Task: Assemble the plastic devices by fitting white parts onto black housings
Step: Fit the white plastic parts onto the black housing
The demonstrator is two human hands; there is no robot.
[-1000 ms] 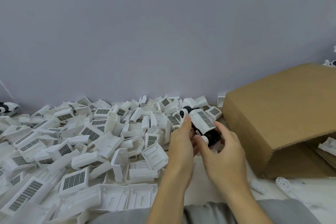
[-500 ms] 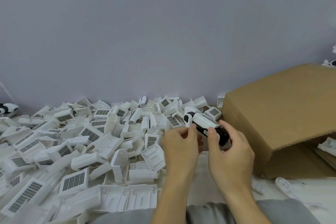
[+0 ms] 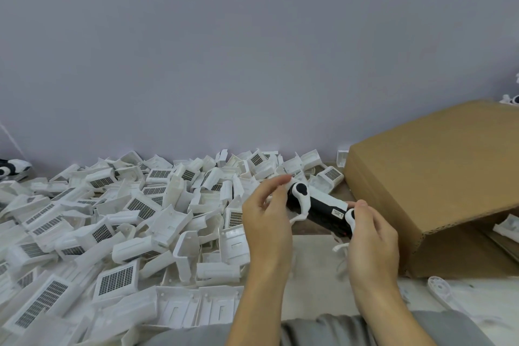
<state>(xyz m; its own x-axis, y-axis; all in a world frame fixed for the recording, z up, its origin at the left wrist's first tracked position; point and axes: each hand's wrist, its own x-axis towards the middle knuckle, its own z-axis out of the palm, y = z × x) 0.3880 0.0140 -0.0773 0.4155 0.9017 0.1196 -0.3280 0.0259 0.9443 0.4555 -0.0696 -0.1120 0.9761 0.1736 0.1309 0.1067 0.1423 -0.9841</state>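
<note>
Both hands hold one black-and-white device (image 3: 320,209) just above the table, lying sideways with its black housing facing me and a small label on it. My left hand (image 3: 266,216) grips the device's left end, where a white rounded part with a black insert sits. My right hand (image 3: 370,236) closes on the right end, over a white round piece. A large heap of loose white parts (image 3: 126,219), many with dark grid panels, covers the table to the left of my hands.
A big cardboard box (image 3: 438,177) lies on its side at the right, its opening toward me with white pieces inside. A flat white round bracket (image 3: 441,288) lies near the box's front. The wall stands close behind. Another black-and-white device (image 3: 11,168) sits at far left.
The device has been turned in my hands: its grid-panel side no longer shows and the black housing now faces me. Both hands have shifted slightly right and spread toward the two ends.
</note>
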